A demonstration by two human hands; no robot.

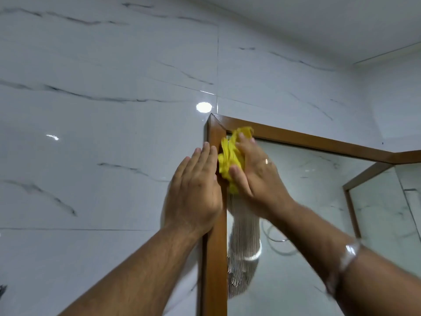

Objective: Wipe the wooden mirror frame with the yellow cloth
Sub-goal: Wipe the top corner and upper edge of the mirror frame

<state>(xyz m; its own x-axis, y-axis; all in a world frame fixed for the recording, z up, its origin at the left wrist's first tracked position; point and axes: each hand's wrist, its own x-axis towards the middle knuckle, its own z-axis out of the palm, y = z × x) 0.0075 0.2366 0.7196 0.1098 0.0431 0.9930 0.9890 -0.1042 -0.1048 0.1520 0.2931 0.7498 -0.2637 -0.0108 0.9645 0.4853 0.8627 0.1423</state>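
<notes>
The wooden mirror frame [215,258] runs up the middle of the view and turns right at its top left corner. My right hand [255,172] presses a crumpled yellow cloth [230,156] against the frame's left upright, just below that corner. Part of the cloth sticks out above my fingers onto the top rail. My left hand [196,190] lies flat with fingers together on the outer left edge of the frame and the wall beside it, holding nothing. A ring sits on my right hand and a clear bangle on that wrist.
A white marble-veined tiled wall [102,133] fills the left and top. The mirror glass [307,201] reflects a fringed hanging lamp [242,247] and another framed panel [355,201]. The white ceiling [319,23] is close above.
</notes>
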